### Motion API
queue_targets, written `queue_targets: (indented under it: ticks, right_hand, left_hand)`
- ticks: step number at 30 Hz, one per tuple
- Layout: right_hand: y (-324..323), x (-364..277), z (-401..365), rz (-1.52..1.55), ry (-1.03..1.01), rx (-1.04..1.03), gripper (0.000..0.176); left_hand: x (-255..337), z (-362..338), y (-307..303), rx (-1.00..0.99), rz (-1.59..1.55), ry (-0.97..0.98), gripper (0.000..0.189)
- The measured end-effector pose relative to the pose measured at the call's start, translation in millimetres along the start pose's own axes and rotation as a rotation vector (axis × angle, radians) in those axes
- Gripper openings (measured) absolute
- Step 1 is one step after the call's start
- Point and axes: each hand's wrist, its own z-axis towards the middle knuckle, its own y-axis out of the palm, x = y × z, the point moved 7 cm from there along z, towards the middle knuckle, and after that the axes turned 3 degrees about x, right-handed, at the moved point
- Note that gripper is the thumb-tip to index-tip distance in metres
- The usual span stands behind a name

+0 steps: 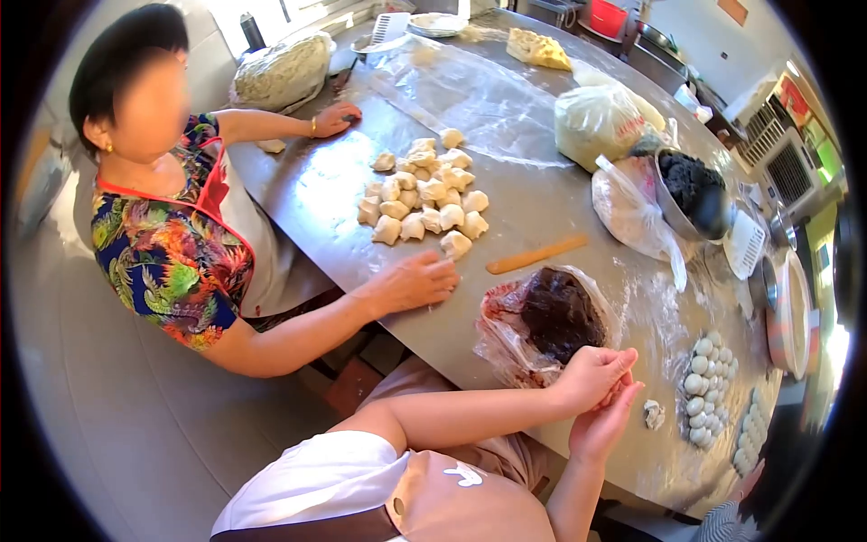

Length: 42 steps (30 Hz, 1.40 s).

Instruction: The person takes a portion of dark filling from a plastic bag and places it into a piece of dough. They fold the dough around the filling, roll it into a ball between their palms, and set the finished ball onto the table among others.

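Observation:
My left hand (593,375) is closed, its fingers pressed together over my right hand (603,423). The right hand is cupped against it from below, its thumb side up. Whatever lies between the palms is hidden. Just beyond them on the metal table sits an open plastic bag of dark brown paste (562,313). A flat wooden stick (536,254) lies behind that bag. To the right of my hands is a small crumpled whitish lump (654,415).
Across the table's left side a co-worker's hand (420,280) rests near a cluster of dough pieces (423,190). At right stand a bowl of black paste (691,181) and rows of pale balls (710,384). A large wrapped dough mass (284,72) sits far left.

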Motion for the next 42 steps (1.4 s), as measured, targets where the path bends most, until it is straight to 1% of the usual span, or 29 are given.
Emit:
queue_targets:
  ticks: [1, 2, 4, 5, 8, 9, 12, 13, 15, 16, 18, 21, 22, 23, 24, 25, 26, 28, 29, 31, 32, 33, 34, 36, 37, 38, 39, 40, 42]
  right_hand:
    - [3.1, -0.2, 1.1, 0.077, 0.022, -0.111, 0.056]
    - [6.6, 0.2, 2.4, 0.164, 0.081, -0.078, 0.056]
    - [26.0, -7.9, -2.7, 0.332, 0.21, -0.007, 0.057]
    - [2.8, -0.9, 11.4, 0.29, 0.179, -0.176, 0.065]
    - [-13.3, -19.8, 15.2, 0.162, 0.186, 0.072, 0.063]
    - [-22.6, -15.9, 18.2, 0.491, 0.16, 0.011, 0.067]
    - [-30.3, -11.0, 23.1, 0.432, 0.112, -0.162, 0.071]
    - [-29.9, -9.4, 24.1, 0.415, 0.098, -0.222, 0.073]
    - [-31.1, -5.5, 27.3, 0.381, 0.062, -0.344, 0.076]
    - [-35.4, -4.7, 28.1, 0.323, 0.058, -0.303, 0.077]
    - [-44.2, -2.9, 29.6, 0.207, 0.057, -0.224, 0.08]
    - [3.5, -67.0, -9.5, -0.003, 0.039, 0.324, 0.07]
    - [-8.3, -68.1, -0.6, 0.176, -0.013, 0.26, 0.07]
    - [-28.9, -60.6, 14.0, 0.378, -0.091, 0.119, 0.07]
    - [-45.7, -51.5, 26.6, 0.558, -0.181, -0.117, 0.071]
    - [-46.7, -45.6, 31.3, 0.612, -0.193, -0.314, 0.071]
    - [-49.0, -34.7, 33.3, 0.619, -0.177, -0.474, 0.071]
    - [-38.1, -23.5, 19.7, 0.521, 0.066, -0.426, 0.077]
    - [-26.6, -12.2, 8.6, 0.478, 0.092, -0.479, 0.079]
    - [-27.3, -15.1, 5.9, 0.527, 0.11, -0.386, 0.078]
    - [-31.1, -29.5, 5.9, 0.618, 0.098, -0.239, 0.073]
    - [-34.1, -43.0, 4.6, 0.709, 0.086, -0.091, 0.069]
    - [-40.3, -48.6, 5.1, 0.802, 0.069, 0.055, 0.065]
    - [-30.2, -43.2, 7.6, 0.833, 0.153, 0.001, 0.072]
    - [-25.2, -37.5, 9.7, 0.842, 0.198, -0.03, 0.075]
    - [-21.6, -30.4, 11.7, 0.849, 0.246, -0.061, 0.078]
    - [-20.6, -18.5, 9.7, 0.555, 0.186, -0.285, 0.068]
    - [-18.1, -25.0, 12.9, 0.626, 0.033, -0.087, 0.064]
    - [-2.1, -30.0, 11.9, 0.75, -0.271, 0.313, 0.055]
  left_hand:
    - [6.5, 1.5, -0.9, 0.046, 0.087, 0.101, 0.027]
    - [27.1, -1.4, -0.4, 0.126, 0.241, 0.426, 0.022]
    - [56.7, -32.5, 11.6, 0.292, 0.547, 1.068, 0.016]
    - [44.7, -33.4, 16.4, 0.204, 0.65, 0.934, 0.025]
    - [24.4, -34.7, 40.2, 0.181, 0.867, 0.966, 0.032]
    - [8.9, -27.3, 46.3, 0.026, 0.922, 0.822, 0.042]
    - [18.3, -40.4, 62.3, -0.32, 0.897, 0.947, 0.057]
    - [12.4, -40.7, 68.9, -0.369, 0.911, 0.939, 0.063]
    - [9.5, -36.9, 75.6, -0.356, 0.987, 0.862, 0.061]
    - [9.0, -34.7, 78.5, -0.35, 1.022, 0.824, 0.06]
    - [16.7, -23.4, 76.9, -0.323, 1.047, 0.875, 0.054]
    - [22.3, -12.9, 74.8, -0.28, 1.09, 0.972, 0.045]
    - [19.5, -17.4, 79.5, -0.351, 1.093, 0.976, 0.046]
    - [15.9, -25.1, 83.3, -0.421, 1.092, 0.98, 0.047]
    - [13.4, -30.8, 88.5, -0.49, 1.089, 0.984, 0.048]
    - [8.4, -38.3, 92.4, -0.5, 1.021, 1.018, 0.051]
    - [2.8, -38.1, 95.2, -0.492, 1.038, 1.009, 0.051]
    - [5.2, -45.0, 101.7, -0.483, 1.072, 0.991, 0.053]
    - [5.8, -36.3, 102.9, -0.449, 1.054, 1.038, 0.053]
    - [15.6, -24.3, 95.7, -0.363, 1.111, 1.038, 0.054]
    - [25.0, -21.3, 89.3, -0.316, 1.142, 1.036, 0.054]
    - [25.4, -18.6, 84.4, -0.333, 1.183, 0.975, 0.055]
    - [21.5, -24.7, 87.2, -0.419, 1.154, 1.011, 0.056]
    - [6.4, -43.1, 93.8, -0.589, 1.08, 1.073, 0.058]
    - [3.5, -53.9, 95.3, -0.58, 1.04, 1.132, 0.061]
    - [2.1, -50.8, 97.4, -0.579, 1.046, 1.121, 0.061]
    - [6.2, -46.9, 99.1, -0.576, 1.055, 1.11, 0.062]
    - [10.7, -42.3, 99.0, -0.572, 1.066, 1.094, 0.063]
    - [23.0, -29.2, 90.0, -0.476, 1.133, 1.079, 0.062]
